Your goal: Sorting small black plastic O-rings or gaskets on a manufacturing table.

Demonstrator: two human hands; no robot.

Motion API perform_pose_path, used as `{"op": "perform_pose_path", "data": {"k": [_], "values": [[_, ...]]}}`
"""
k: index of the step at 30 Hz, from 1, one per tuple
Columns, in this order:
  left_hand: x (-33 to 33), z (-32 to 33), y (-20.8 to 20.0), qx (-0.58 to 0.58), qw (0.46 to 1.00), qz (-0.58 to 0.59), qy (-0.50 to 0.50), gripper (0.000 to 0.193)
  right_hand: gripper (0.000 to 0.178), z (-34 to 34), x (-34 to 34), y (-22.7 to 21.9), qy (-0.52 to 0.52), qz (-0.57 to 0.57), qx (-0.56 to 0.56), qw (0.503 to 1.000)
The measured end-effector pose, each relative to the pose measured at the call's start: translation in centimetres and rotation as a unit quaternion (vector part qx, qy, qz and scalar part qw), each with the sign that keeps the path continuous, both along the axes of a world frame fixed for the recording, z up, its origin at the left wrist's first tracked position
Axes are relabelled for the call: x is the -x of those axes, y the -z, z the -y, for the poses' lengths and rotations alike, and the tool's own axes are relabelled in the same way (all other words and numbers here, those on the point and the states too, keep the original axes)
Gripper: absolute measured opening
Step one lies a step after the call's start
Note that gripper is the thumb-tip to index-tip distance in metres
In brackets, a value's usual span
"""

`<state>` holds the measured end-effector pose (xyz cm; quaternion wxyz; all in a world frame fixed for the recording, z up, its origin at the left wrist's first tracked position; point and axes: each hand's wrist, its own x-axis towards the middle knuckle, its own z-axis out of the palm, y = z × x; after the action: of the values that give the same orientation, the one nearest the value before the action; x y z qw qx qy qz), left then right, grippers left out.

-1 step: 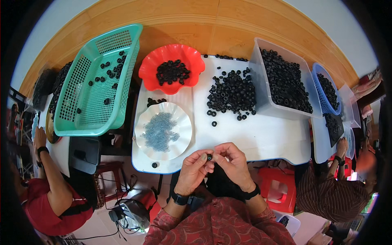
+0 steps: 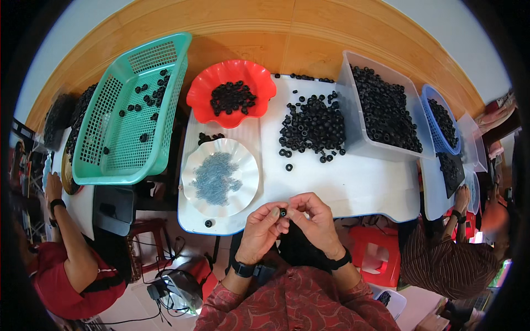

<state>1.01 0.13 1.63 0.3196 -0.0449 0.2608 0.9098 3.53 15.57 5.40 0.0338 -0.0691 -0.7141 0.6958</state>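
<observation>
My left hand (image 2: 263, 231) pinches a small round black part (image 2: 283, 212) between thumb and fingertips, just past the table's near edge. Against it are the closed fingertips of my right hand (image 2: 316, 220); whatever they may pinch is too small to make out. Left of my hands, a white scalloped plate (image 2: 248, 196) carries a heap of tiny clear bluish pieces (image 2: 215, 177). One loose black part (image 2: 208, 223) lies near the table's front edge. Farther back spreads a pile of similar black ring-shaped parts (image 2: 312, 124).
Behind the plate, a red scalloped bowl (image 2: 262, 77) holds black parts. A green basket (image 2: 83, 165) stands at left, with a few inside. At right are a full clear bin (image 2: 381, 151) and a blue basket (image 2: 429, 105). Co-workers sit on both sides; red stools (image 2: 375, 248) stand below.
</observation>
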Motion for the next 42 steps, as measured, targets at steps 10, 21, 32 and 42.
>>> {"op": "perform_pose_path", "data": {"k": [10, 21, 32, 42], "values": [[-0.1, -0.9, -0.2, 0.076, 0.996, -0.047, -0.004, 0.022, 0.019, 0.7, 0.0, -0.8, 0.037, 0.013, -0.06, 0.997], [0.4, -1.1, -0.3, 0.136, 0.99, -0.041, -0.016, 0.024, 0.018, -1.9, 1.9, -0.3, 0.055, -0.028, -0.171, 0.983], [0.7, -1.0, -0.2, 0.135, 0.99, -0.05, -0.007, 0.026, 0.055, -6.8, 6.8, 1.1, 0.145, -0.042, -0.525, 0.838], [0.9, -0.9, 0.1, 0.124, 0.991, -0.054, 0.001, 0.027, 0.045, -6.2, 7.4, 1.5, 0.076, -0.1, -0.47, 0.874]]}}
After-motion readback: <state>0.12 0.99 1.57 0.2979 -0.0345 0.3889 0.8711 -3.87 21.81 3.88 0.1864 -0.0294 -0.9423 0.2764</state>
